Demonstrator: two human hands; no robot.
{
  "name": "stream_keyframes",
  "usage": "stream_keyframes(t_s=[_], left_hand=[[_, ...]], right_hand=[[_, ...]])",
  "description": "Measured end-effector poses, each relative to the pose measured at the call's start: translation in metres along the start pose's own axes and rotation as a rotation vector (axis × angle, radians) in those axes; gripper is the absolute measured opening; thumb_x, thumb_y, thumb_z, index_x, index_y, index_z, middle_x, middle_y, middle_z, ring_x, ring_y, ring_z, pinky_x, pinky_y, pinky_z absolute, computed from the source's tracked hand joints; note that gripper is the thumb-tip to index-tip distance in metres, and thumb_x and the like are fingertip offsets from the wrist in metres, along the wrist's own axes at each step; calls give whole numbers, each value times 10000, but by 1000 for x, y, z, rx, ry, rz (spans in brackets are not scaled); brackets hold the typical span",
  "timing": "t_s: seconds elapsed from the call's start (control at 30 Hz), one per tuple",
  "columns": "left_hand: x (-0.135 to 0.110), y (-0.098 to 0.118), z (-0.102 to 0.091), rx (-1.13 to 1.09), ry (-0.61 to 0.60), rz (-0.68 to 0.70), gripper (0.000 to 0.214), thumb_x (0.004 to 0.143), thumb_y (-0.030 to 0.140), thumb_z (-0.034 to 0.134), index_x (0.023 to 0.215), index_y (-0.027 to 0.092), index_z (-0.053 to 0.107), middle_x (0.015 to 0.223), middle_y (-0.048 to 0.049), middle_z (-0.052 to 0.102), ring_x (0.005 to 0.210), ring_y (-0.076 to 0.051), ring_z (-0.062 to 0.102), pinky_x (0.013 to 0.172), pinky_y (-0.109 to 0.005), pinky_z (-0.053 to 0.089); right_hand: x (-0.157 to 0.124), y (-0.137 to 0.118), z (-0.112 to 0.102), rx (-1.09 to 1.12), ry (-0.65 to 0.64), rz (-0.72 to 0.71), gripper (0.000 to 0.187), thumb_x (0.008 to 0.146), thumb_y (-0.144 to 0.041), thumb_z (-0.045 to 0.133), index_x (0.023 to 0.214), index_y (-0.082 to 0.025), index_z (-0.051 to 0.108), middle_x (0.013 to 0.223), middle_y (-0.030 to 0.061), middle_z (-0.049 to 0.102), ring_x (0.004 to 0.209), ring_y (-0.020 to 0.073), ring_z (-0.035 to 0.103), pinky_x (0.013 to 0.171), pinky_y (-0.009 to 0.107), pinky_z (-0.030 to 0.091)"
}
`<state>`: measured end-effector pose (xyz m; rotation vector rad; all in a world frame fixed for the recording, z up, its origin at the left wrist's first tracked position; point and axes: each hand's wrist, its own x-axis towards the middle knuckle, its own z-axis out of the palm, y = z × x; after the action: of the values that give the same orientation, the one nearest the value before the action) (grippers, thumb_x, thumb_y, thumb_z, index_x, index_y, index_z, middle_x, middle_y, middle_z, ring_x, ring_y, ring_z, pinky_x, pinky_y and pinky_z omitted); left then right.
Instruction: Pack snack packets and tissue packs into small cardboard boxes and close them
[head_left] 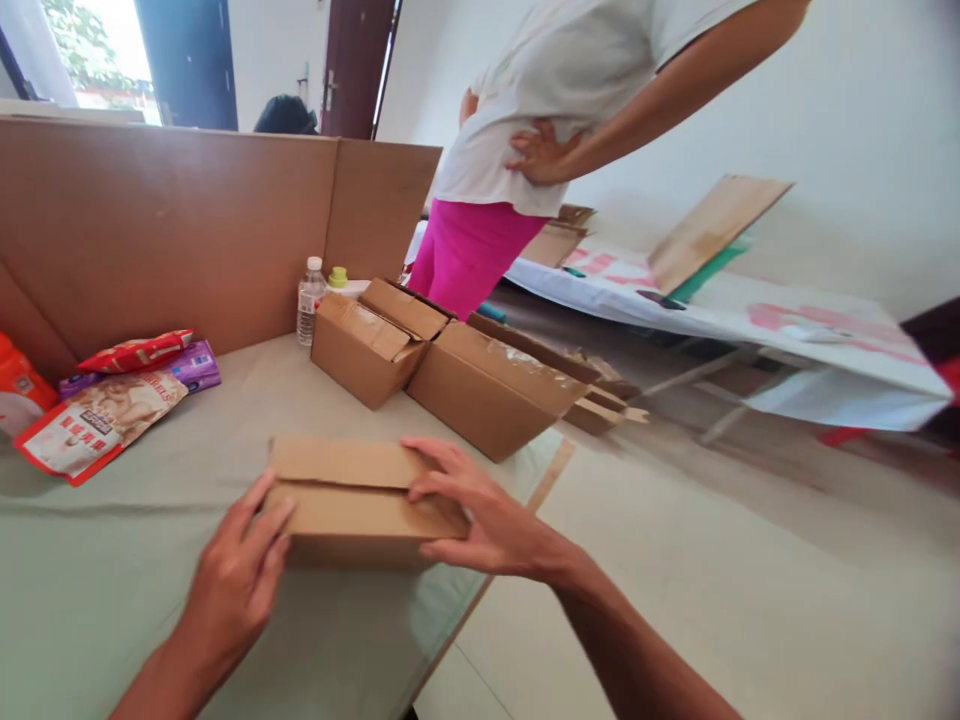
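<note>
The left hand comes from the lower left, the wrist straight, and its fingers, slightly bent and parted, rest on the left end of a closed, plain brown cardboard box. The right hand comes from the lower right; it is spread wide, fingers over the box's right end and thumb at its near side. Both hands are open, laid against the box rather than clenched; how strongly they press, I cannot tell.

The right edge of the table with a pale green cover passes close to the box, running diagonally below the right wrist, and beyond it is the pale tiled floor. To the left, the cover stretches more widely, up to a brown-and-white snack pouch with red border.

The box lies between the two hands, its long side across, and a narrow gap shows between its top flaps. Just behind it stand two open brown cardboard boxes, near a clear plastic bottle with white cap. A tall brown cardboard panel closes the far side. Beyond the boxes, a person in white shirt and bright pink trousers stands.
</note>
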<state>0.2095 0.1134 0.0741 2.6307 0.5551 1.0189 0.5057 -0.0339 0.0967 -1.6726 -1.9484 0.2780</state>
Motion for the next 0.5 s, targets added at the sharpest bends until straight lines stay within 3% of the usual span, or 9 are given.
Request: stream_keyframes(t_s=[0.07, 0.13, 0.23, 0.33, 0.5], left_hand=[[49, 10, 45, -201, -102, -45, 324, 982, 160, 444, 1244, 210, 629, 1500, -148, 521, 1338, -288, 565, 1102, -482, 511], [93, 21, 88, -254, -162, -58, 311, 965, 150, 460, 1206, 228, 641, 1489, -134, 532, 1334, -297, 567, 1118, -505, 492], [133, 42, 140, -286, -184, -146, 445, 940, 124, 471, 1378, 197, 505, 1613, -200, 323, 1447, -355, 427, 1159, -567, 423], [139, 61, 175, -336, -264, -222, 669, 923, 158, 508, 1534, 109, 239, 1645, -304, 114, 1526, -403, 248, 1194, -593, 356], [123, 77, 205, -425, -522, -240, 868, 817, 182, 614, 1556, 34, 183, 1629, -339, 148, 1519, -422, 250, 1219, -551, 337]], right_hand=[[-34, 23, -16, -70, 121, 136, 307, 804, -449, 737, 1004, -223, 680, 1498, 188, 447, 1378, 360, 445, 1092, 568, 403], [-58, 44, -26, -154, 246, 273, 331, 815, -510, 712, 987, -229, 674, 1463, 187, 482, 1342, 372, 487, 1067, 571, 429], [-70, 72, -35, -276, 379, 430, 416, 811, -588, 681, 1008, -223, 657, 1369, 199, 556, 1320, 398, 510, 1051, 592, 436], [-59, 91, -37, -377, 408, 481, 449, 829, -614, 648, 1044, -219, 635, 1271, 195, 608, 1321, 400, 511, 1057, 598, 428], [-39, 111, -28, -545, 497, 425, 497, 904, -627, 538, 1119, -188, 622, 1316, 220, 588, 1282, 401, 533, 1047, 586, 449]])
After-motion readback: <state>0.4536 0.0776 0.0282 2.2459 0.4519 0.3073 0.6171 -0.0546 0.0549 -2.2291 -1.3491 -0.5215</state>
